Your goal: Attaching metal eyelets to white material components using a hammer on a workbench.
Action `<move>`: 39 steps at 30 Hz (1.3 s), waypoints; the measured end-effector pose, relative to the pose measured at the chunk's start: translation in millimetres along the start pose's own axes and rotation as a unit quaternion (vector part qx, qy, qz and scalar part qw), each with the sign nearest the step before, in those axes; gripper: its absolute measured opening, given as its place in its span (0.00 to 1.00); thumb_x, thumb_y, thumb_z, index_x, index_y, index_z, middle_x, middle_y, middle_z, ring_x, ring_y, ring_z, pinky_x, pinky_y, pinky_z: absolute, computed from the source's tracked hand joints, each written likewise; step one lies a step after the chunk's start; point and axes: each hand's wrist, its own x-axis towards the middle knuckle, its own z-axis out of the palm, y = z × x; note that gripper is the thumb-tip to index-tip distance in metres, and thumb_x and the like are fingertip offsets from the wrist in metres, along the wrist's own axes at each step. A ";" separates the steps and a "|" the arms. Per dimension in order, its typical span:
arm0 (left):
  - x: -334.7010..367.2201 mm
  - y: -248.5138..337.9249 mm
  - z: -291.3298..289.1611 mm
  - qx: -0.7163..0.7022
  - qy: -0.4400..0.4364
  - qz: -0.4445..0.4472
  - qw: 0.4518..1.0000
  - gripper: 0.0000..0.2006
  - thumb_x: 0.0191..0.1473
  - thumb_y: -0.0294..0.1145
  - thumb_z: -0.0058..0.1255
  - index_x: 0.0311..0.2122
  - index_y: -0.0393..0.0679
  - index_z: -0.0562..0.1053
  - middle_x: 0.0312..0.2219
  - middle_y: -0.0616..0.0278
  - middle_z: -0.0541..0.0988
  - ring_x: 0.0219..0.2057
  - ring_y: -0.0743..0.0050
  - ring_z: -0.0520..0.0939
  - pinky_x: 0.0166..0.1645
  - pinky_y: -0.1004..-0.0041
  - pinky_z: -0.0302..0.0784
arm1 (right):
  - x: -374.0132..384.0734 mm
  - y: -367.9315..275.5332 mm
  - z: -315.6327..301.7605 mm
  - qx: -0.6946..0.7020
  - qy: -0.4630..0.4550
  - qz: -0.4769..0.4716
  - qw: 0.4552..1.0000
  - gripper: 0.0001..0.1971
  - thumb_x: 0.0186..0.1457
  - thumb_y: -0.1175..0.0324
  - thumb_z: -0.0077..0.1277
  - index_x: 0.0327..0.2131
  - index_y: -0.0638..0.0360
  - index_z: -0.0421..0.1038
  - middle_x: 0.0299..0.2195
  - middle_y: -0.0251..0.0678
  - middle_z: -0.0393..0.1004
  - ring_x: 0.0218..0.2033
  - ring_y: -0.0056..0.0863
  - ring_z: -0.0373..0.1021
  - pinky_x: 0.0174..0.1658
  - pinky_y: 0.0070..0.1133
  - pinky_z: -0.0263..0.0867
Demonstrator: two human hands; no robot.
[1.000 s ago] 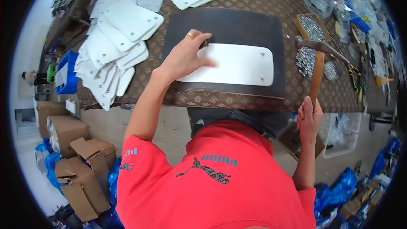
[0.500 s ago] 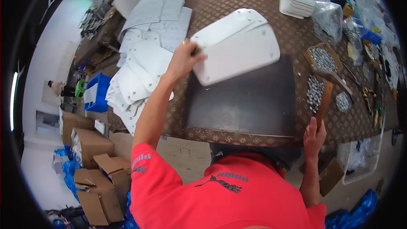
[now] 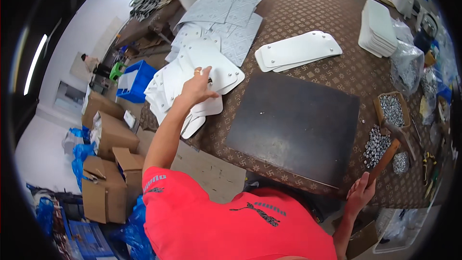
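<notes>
My left hand (image 3: 196, 88), with a ring on one finger, reaches over a pile of white rounded panels (image 3: 166, 84) dotted with small metal studs at the table's left. Its fingers are spread and nothing shows in its grasp; whether the fingertips touch the panel below cannot be told. My right hand (image 3: 361, 191) is wrapped round the wooden handle of a hammer (image 3: 383, 162) at the table's near right edge. The hammer's metal head points away from me, beside loose silver studs (image 3: 375, 147). Between my hands lies a dark flat board (image 3: 293, 125) with one tiny pale bit on it.
Two overlapping studded white panels (image 3: 298, 50) lie behind the board. A stack of white panels (image 3: 378, 29) stands at the back right, near clear plastic bags (image 3: 405, 67). A tray of studs (image 3: 392, 109) and pliers (image 3: 427, 161) lie right. Cardboard boxes (image 3: 108, 183) stand left on the floor.
My left hand has moved left from above the board to the pile and no longer holds the white panel. My right hand keeps the hammer. The whole view has shifted and turned.
</notes>
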 end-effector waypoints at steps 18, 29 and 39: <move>-84.4 110.3 -54.5 -0.034 0.411 0.348 0.842 0.12 0.49 0.27 0.55 0.41 0.44 0.78 0.32 0.59 0.81 0.22 0.70 0.81 0.25 0.70 0.75 | -4.5 -12.3 9.7 -0.041 0.050 0.007 0.998 0.10 0.67 0.59 0.47 0.33 0.49 0.62 0.15 0.17 0.52 0.10 0.07 0.48 0.10 0.14 0.44; -153.8 238.6 33.7 -0.525 -0.013 0.345 0.778 0.12 0.51 0.28 0.58 0.40 0.37 0.74 0.37 0.54 0.74 0.36 0.55 0.79 0.41 0.67 0.76 | -3.7 -9.5 4.0 -0.055 0.024 -0.028 0.998 0.14 0.67 0.58 0.47 0.29 0.50 0.59 0.15 0.19 0.53 0.10 0.09 0.49 0.11 0.15 0.46; -60.9 107.7 34.9 -0.680 0.074 0.026 0.729 0.08 0.51 0.25 0.61 0.38 0.38 0.80 0.30 0.67 0.82 0.32 0.83 0.80 0.41 0.78 0.74 | -11.5 -50.3 44.9 -0.120 -0.055 -0.033 0.991 0.15 0.67 0.58 0.46 0.28 0.52 0.60 0.16 0.20 0.55 0.11 0.08 0.49 0.12 0.14 0.44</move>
